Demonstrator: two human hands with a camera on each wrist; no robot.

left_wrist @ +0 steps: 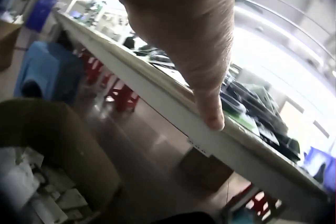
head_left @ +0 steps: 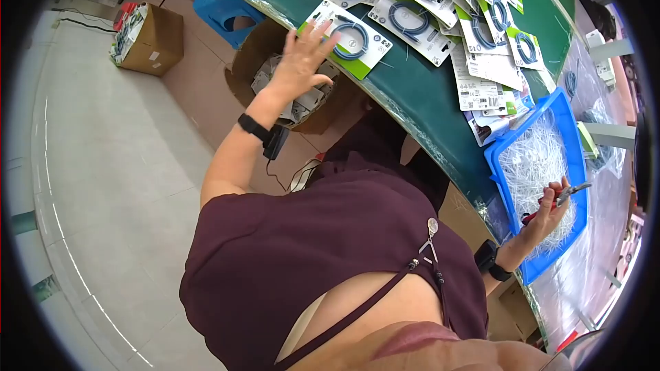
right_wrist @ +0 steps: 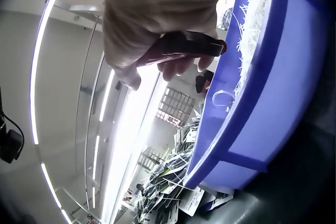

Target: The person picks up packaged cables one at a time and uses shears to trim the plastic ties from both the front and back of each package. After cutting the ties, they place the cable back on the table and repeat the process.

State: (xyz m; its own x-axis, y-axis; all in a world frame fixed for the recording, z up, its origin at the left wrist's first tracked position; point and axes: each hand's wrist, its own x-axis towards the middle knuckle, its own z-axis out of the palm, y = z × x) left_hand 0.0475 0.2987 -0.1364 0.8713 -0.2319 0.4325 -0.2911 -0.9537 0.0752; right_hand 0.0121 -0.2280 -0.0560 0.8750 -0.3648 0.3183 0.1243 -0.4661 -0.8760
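Green-covered desk (head_left: 430, 106) strewn with carded cables, your hands apart above it.
Your open left hand (head_left: 299, 65), fingers spread, reaches the green-and-white card with a coiled blue cable (head_left: 375, 48) by the near edge, left of the overlapping cards (head_left: 485, 65); contact is unclear. Your right hand (head_left: 543, 223) grips red-handled metal cutters (head_left: 577, 189) over the blue plastic tray (head_left: 510, 203) of thin white strips (head_left: 526, 158).

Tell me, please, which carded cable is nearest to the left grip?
The carded cable at the edge of the table; only it is overlapped by the left grip.
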